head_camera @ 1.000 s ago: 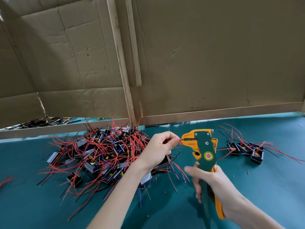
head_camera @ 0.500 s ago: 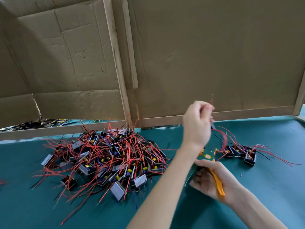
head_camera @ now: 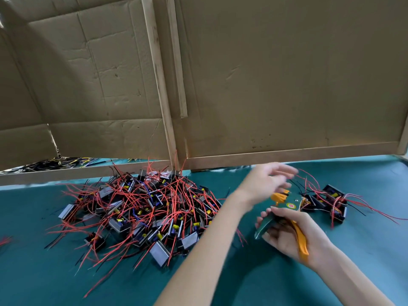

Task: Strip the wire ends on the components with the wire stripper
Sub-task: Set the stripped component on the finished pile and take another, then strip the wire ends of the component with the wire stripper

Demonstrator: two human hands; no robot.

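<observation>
My right hand (head_camera: 293, 235) grips the handles of the green and orange wire stripper (head_camera: 284, 208), which lies low over the green table with its head pointing away from me. My left hand (head_camera: 268, 184), blurred by motion, hovers above the stripper's head with fingers spread and nothing in it. Just right of it lies a small group of black components with red wires (head_camera: 326, 202). A large pile of the same components (head_camera: 143, 208), tangled in red and black wires, covers the table to the left.
Cardboard panels with wooden strips (head_camera: 167, 107) wall off the back of the green table (head_camera: 364, 250). Behind the left panel lies a heap of dark wires (head_camera: 55, 162). A few red wire ends (head_camera: 4, 240) show at the far left edge.
My left hand carried a component from the stripper over to the small group on the right and let it go; it is now empty. My right hand lowered the stripper toward the table.
</observation>
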